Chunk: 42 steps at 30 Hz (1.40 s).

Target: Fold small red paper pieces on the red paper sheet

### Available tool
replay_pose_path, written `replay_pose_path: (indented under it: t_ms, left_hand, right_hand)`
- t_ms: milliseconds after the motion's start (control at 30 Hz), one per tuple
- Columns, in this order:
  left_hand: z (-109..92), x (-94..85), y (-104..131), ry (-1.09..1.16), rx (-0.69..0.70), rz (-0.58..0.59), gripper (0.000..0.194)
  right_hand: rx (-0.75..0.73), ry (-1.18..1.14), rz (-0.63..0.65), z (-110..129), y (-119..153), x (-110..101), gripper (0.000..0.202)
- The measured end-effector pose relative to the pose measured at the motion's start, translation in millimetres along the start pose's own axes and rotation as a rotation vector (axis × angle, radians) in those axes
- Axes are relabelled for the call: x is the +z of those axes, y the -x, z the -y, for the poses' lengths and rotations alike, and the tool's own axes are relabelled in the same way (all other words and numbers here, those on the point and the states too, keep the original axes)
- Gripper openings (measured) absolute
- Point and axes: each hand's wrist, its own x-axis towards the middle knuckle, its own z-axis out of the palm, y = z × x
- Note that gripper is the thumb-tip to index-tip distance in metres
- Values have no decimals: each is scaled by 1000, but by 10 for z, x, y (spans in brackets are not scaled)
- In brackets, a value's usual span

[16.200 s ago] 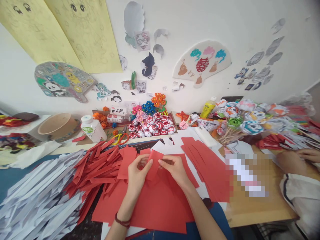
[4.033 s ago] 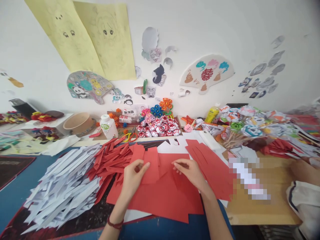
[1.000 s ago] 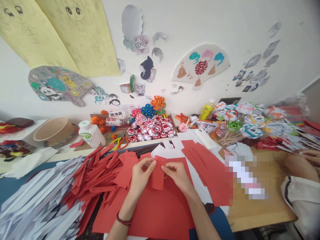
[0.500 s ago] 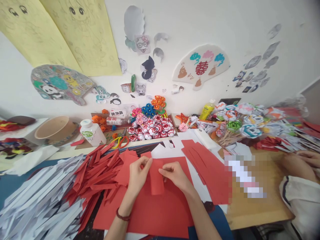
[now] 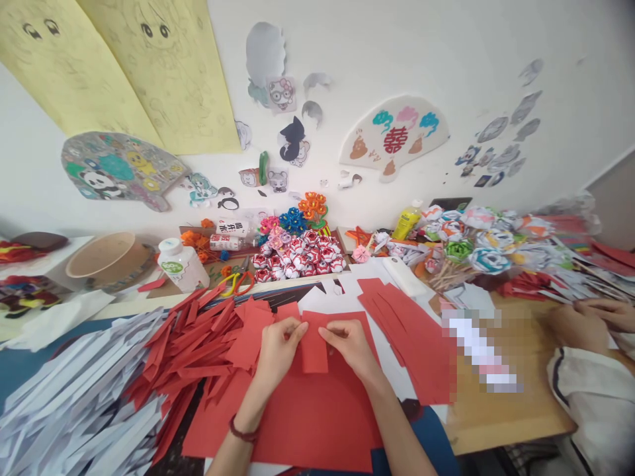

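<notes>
A small red paper rectangle [image 5: 315,354] is held up between my hands, over large red paper sheets [image 5: 317,423]. My left hand [image 5: 280,344] pinches its upper left edge between thumb and fingers. On the opposite edge, my right hand [image 5: 350,344] closes thumb and forefinger on the same paper. Left of my hands lies a heap of folded red paper strips [image 5: 198,350], with square red pieces [image 5: 248,330] beside it. More red paper pieces [image 5: 397,337] are stacked on white paper to the right.
Folded white strips [image 5: 89,390] cover the left side. Behind stand a white bottle [image 5: 183,264], a bowl [image 5: 109,258], scissors [image 5: 238,283], red-and-white paper flowers [image 5: 297,254] and a yellow bottle [image 5: 407,220]. Paper flowers on sticks [image 5: 476,244] lie back right. Another person's hands [image 5: 590,324] are at far right.
The red paper rectangle has risen slightly, and its lower edge sits higher. My right hand has shifted a little up along its edge. The camera view has moved slightly.
</notes>
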Motion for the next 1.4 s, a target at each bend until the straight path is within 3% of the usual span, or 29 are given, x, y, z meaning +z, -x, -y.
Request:
replay_pose_path:
  t_ms: [67,233,567,800,900,1000,1200,1400]
  left_hand:
    - [-8,2,11,-20,-10,-37,39]
    - [-54,3,24,16,-37,45,36]
    - [-110,11,47,-63,-16,38,36]
    - [-113,42,54,9,11,65,23]
    - [-58,34,62,-100,41,-20,23]
    - [-9,-16,64,-324,161,-45,23]
    - [-30,-93,41,-568,315,76,24]
    - [-68,-17,34,-442,387,49,21]
  right_hand:
    - [-14,14,-24,-22,-6,-1,39]
    - [-41,20,-132,-55,-10,1,37]
    - [-60,-8,-263,-8,-8,8,35]
    - [-80,-35,-391,-32,4,-8,34]
    - [-18,-71,-362,-69,-25,-27,28]
    - [71,-73,-326,-115,-63,-56,17]
    - [-103,154,-428,-90,-34,-92,18]
    - [-214,213,-327,13,27,-34,13]
